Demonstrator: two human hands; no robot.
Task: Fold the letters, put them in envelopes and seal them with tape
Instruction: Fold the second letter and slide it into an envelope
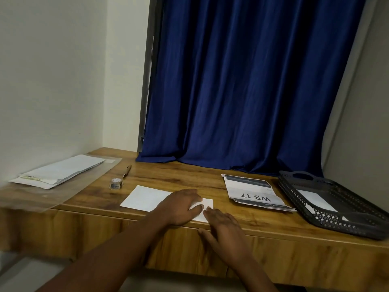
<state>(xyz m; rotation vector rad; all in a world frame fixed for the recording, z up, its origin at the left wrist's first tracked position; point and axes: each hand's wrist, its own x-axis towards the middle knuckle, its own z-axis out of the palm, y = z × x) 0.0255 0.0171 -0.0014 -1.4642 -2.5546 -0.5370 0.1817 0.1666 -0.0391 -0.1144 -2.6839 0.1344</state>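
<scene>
A white letter sheet [145,198] lies flat near the front edge of the wooden table [189,178]. My left hand [181,206] rests flat on the sheet's right part, fingers stretched over it. My right hand [223,230] lies just to its right at the table's front edge, its fingertips touching the sheet's near right corner. A small roll of clear tape [115,183] stands left of the sheet. A stack of white envelopes [61,172] lies at the far left on a clear plastic sleeve [42,197].
A brown pen [127,171] lies behind the tape. A torn grey-and-white packet marked "WS 17" [254,193] sits right of the sheet. A black mesh tray [345,223] holding a white paper stands at the right edge. A blue curtain [242,91] hangs behind.
</scene>
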